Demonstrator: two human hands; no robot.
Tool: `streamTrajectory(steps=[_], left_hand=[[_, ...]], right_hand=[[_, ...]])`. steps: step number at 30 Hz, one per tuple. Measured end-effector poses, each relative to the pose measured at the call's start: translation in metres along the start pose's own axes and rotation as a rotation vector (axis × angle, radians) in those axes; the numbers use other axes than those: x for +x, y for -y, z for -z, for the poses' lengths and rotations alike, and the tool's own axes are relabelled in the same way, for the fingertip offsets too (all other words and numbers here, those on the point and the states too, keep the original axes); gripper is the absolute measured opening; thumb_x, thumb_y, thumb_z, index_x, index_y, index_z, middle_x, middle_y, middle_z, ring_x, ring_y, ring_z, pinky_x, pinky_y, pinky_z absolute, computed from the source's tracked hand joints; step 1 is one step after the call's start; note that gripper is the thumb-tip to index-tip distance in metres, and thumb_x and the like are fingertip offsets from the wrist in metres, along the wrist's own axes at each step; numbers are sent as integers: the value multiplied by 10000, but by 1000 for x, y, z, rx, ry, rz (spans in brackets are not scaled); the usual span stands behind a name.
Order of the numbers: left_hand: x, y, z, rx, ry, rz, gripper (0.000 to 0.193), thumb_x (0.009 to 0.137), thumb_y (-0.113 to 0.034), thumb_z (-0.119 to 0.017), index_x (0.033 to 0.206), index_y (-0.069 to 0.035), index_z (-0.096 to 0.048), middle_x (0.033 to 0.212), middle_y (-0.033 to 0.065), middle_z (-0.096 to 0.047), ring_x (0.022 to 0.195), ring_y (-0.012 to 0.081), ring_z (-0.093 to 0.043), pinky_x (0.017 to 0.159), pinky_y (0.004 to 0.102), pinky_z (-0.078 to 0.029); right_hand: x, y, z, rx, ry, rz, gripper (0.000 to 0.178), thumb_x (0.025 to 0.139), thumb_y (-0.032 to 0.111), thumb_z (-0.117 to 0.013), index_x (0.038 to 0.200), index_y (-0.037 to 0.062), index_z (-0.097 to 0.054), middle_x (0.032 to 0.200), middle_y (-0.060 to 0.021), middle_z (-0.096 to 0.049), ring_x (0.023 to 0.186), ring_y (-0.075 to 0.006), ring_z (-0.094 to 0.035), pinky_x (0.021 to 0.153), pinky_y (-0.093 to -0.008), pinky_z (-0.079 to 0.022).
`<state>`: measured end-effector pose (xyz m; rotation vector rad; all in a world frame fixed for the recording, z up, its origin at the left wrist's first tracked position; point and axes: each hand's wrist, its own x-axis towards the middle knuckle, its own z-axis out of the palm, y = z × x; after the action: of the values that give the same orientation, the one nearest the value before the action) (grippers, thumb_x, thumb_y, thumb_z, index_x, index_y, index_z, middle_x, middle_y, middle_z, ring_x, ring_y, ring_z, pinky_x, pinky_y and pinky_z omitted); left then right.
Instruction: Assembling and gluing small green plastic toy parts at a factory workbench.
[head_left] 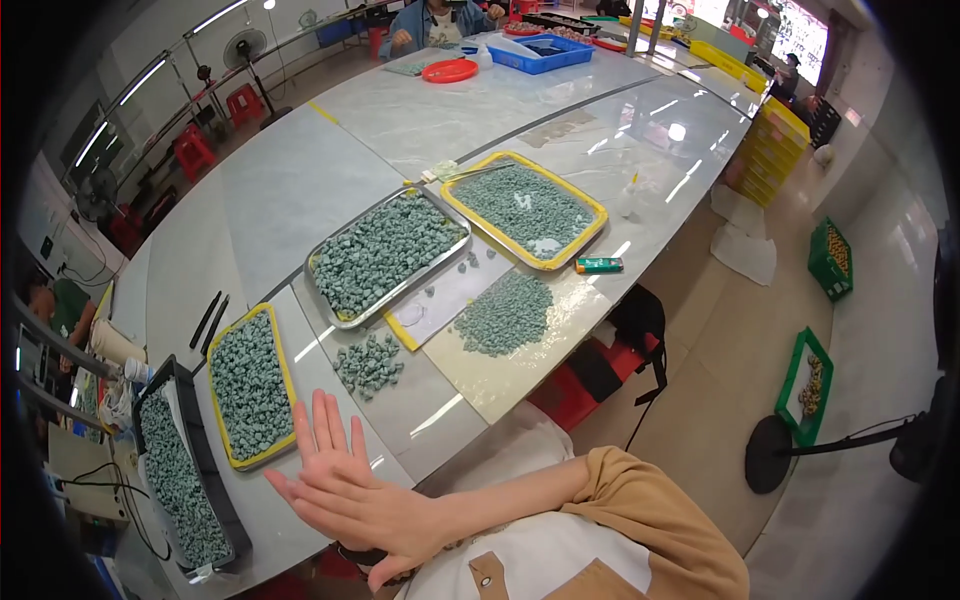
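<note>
- Near the bottom edge of the long grey table (300, 190), both hands lie crossed one over the other, flat, fingers spread, holding nothing.
- One hand (330, 440) points its fingers up toward the trays; the other hand (345, 505), on the arm in the tan sleeve (650, 510), lies across it, fingers pointing left. Which is left and which is right I cannot tell for sure.
- Just left of the hands sits a small yellow-rimmed tray (250, 385) full of green-grey stones.
- Left of that tray, at the table edge, stands a black tray (180, 470) with the same stones.
- Just above the hands, a small loose pile of stones (370, 362) lies on the bare table.
- Beyond that pile sits a steel tray (385, 255) of stones, with a larger yellow tray (525, 208) beside it to the right.
- Right of the small pile, a bigger heap (505, 312) rests on a pale sheet, a green lighter-shaped thing (599, 265) near it.
</note>
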<state>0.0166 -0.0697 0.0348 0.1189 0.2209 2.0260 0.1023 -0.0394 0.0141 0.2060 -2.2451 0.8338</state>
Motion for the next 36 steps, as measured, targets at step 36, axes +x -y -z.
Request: streamTrajectory(steps=[36], left_hand=[[-3,26,10,-365,20,-624,901,852,-611,-315,1403,34,-13,1483,156,-67,1376,269,-50,1103,363,-57]], right_hand=[[48,-69,-29,717,-677,261,775,879,488,-369,1434,61,-37,1488,-171,19,1374,-334,34,1081,-474,-57]])
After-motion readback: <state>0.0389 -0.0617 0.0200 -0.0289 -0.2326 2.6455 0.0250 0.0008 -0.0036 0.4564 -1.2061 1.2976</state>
